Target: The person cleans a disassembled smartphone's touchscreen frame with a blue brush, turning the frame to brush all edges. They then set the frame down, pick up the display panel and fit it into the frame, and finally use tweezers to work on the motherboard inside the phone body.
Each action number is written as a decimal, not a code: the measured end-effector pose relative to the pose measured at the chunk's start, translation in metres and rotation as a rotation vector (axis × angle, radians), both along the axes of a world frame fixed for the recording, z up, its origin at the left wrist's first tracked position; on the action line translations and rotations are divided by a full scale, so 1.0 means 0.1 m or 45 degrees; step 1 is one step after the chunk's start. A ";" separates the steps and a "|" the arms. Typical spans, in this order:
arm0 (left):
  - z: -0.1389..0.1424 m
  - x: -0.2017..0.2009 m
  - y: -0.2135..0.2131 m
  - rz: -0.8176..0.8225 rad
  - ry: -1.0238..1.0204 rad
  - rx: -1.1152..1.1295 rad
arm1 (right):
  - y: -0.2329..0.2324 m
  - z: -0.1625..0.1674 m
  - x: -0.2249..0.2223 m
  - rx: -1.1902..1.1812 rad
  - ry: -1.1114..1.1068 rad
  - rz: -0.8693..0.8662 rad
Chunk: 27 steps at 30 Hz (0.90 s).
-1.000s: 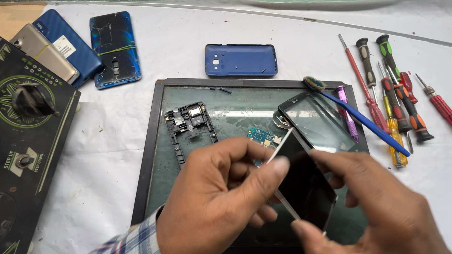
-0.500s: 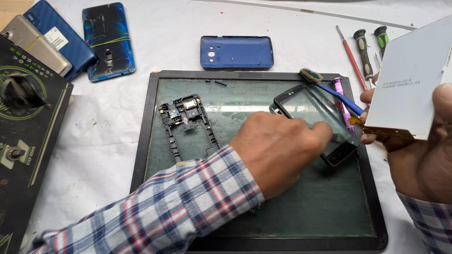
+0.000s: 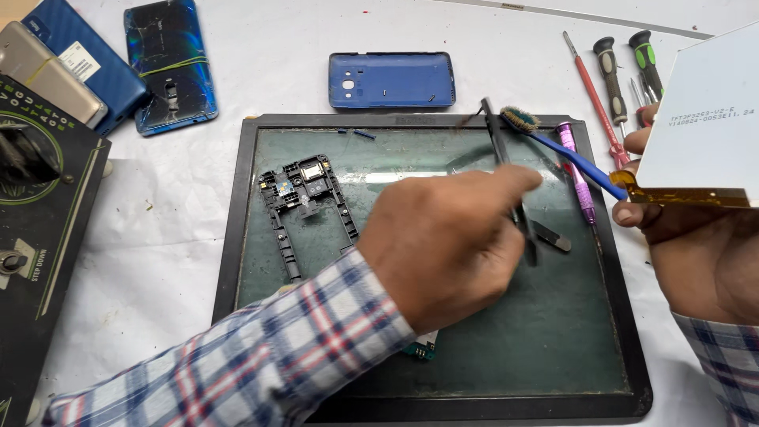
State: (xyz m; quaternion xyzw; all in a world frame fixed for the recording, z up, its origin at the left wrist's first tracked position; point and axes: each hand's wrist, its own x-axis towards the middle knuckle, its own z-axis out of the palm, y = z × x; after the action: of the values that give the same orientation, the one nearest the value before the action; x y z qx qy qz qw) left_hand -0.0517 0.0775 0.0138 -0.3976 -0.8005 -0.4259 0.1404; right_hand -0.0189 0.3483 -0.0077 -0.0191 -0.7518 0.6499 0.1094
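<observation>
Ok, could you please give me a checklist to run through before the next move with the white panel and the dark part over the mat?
1. Right hand holds the white panel firmly, off the mat: ok.
2. Gold flex strip along the panel's lower edge lies straight: ok.
3. Left hand has a sure hold on the thin dark part: cannot tell, since it is blurred and the fingers are hidden.
4. Blue-handled brush is out of the way: not ok, its handle reaches the panel's corner.
5. Black phone frame lies apart from both hands: ok.
</observation>
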 end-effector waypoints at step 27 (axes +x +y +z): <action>0.17 0.35 -1.01 -0.532 -1.694 1.316 | -0.25 0.02 0.11 -0.659 -0.499 0.563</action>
State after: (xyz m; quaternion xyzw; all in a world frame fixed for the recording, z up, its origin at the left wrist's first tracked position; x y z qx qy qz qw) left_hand -0.0169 -0.0234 0.0309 -0.0914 -0.3332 -0.8973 -0.2749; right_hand -0.0077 0.3229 -0.0054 -0.0075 -0.5557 0.8099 -0.1874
